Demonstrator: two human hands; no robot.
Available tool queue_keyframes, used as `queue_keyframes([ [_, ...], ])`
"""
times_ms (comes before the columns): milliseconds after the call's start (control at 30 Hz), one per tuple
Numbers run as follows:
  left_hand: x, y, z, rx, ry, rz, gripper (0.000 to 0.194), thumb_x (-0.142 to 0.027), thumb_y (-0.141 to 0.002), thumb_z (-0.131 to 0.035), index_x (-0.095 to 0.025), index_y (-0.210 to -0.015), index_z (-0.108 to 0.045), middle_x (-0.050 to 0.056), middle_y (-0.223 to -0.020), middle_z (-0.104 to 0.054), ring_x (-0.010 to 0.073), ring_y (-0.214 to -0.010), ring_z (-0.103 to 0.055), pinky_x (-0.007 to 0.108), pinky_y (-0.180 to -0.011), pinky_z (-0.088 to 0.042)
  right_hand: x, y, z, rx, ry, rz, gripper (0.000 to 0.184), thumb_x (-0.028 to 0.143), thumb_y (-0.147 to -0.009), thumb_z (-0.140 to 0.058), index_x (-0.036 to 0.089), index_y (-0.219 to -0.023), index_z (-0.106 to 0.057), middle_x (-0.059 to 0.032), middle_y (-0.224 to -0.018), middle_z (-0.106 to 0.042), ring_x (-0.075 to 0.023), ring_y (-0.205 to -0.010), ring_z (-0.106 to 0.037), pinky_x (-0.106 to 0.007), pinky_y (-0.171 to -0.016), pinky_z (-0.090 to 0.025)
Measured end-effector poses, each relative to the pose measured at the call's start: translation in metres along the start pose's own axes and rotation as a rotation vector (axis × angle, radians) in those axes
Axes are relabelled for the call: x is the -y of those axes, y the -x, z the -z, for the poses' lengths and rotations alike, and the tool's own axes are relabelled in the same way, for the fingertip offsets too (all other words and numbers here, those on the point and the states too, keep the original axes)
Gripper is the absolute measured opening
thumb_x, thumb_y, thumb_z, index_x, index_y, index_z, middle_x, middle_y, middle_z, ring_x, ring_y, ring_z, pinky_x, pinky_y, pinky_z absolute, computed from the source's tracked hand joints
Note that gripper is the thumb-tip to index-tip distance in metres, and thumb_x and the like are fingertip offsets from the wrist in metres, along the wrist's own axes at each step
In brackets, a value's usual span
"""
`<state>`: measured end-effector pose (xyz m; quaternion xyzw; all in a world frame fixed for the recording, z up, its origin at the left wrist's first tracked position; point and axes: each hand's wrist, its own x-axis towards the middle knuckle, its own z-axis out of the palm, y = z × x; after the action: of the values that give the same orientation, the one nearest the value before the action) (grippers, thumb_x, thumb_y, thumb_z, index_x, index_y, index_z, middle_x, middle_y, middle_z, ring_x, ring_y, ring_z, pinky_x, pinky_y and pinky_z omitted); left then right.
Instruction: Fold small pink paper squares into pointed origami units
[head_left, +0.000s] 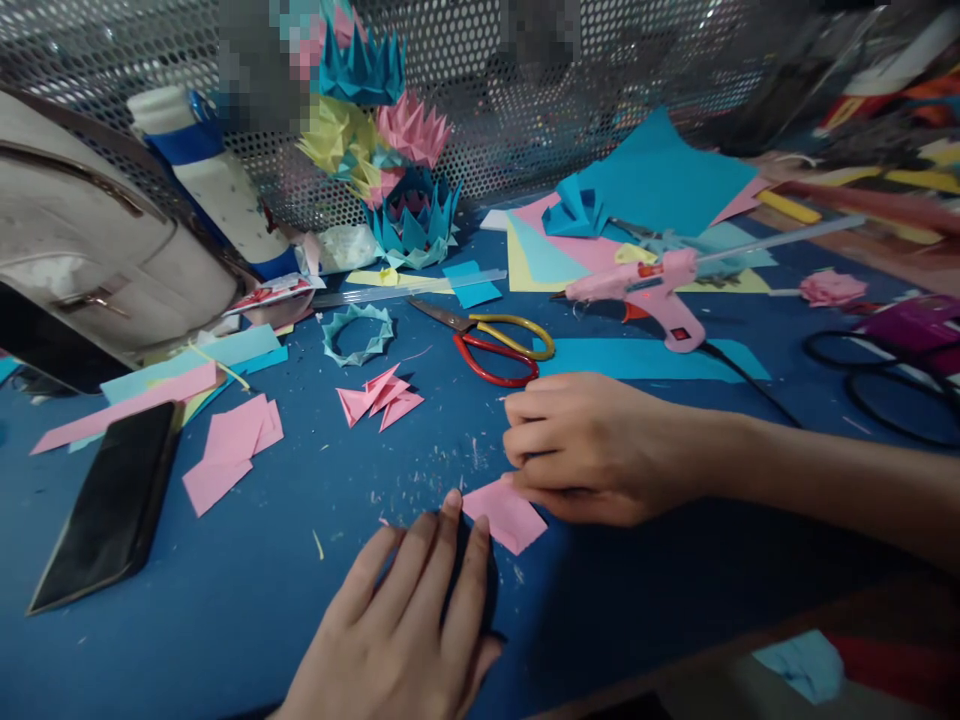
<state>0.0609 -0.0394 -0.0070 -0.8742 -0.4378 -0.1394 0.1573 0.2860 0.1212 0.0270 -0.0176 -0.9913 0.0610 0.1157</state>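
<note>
A small pink paper square (510,517) lies on the blue table between my hands. My left hand (405,610) rests with its fingers stretched out, the tips touching the left edge of the square. The fingers of my right hand (600,445) are curled, with thumb and finger closed at the upper right edge of the same square. Farther back is a cluster of folded pink paper points (381,395), beside a light blue folded paper ring (358,336). To the left, several loose pink paper pieces (232,447) overlap one another.
Scissors (495,340) with red and yellow handles lie beyond my right hand, near a pink glue gun (652,290) with a trailing cord. A black phone (112,505) lies at left. Folded paper flowers (412,220), a bottle (217,180) and a bag (97,220) stand at the back.
</note>
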Motion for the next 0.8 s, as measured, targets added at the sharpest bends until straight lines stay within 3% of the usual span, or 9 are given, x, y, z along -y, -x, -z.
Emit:
queue_keyframes([
  [233,-0.002,0.002,-0.001,-0.007,-0.010,0.002,0.041,-0.042,-0.107,-0.044,-0.016,-0.128,-0.069,0.007,-0.133,-0.067,0.0224,-0.114,-0.058,0.034,-0.098,-0.035,0.007,-0.004,-0.020,-0.087,-0.080,-0.158,0.035,0.035,-0.106,-0.042,0.016,-0.085,-0.062,-0.0047,-0.086,-0.062,-0.0172,-0.078,-0.047,-0.030,-0.070,-0.033],
  [333,-0.002,0.003,-0.003,0.004,0.006,-0.047,0.038,-0.038,-0.106,-0.046,-0.016,-0.127,-0.070,0.004,-0.134,-0.066,0.0206,-0.117,-0.056,0.032,-0.098,-0.036,0.011,-0.006,-0.027,-0.099,-0.230,-0.266,0.029,0.040,-0.103,-0.050,0.016,-0.091,-0.062,-0.0034,-0.088,-0.063,-0.0165,-0.082,-0.051,-0.028,-0.072,-0.035],
  [467,-0.001,0.003,-0.004,-0.015,0.025,-0.049,0.039,-0.035,-0.108,-0.043,-0.013,-0.129,-0.068,0.005,-0.133,-0.067,0.0199,-0.117,-0.056,0.032,-0.098,-0.036,0.015,-0.009,-0.028,-0.104,-0.324,-0.355,0.019,0.032,-0.098,-0.060,0.017,-0.086,-0.061,-0.0004,-0.082,-0.060,-0.0148,-0.078,-0.050,-0.027,-0.072,-0.035],
  [800,0.000,0.003,-0.004,-0.031,0.044,-0.029,0.039,-0.035,-0.109,-0.042,-0.012,-0.130,-0.066,0.007,-0.130,-0.069,0.0201,-0.114,-0.059,0.035,-0.102,-0.033,0.021,-0.010,-0.030,-0.138,-0.327,-0.350,0.006,0.020,-0.093,-0.063,0.019,-0.088,-0.066,0.0006,-0.082,-0.065,-0.0142,-0.080,-0.053,-0.026,-0.071,-0.035],
])
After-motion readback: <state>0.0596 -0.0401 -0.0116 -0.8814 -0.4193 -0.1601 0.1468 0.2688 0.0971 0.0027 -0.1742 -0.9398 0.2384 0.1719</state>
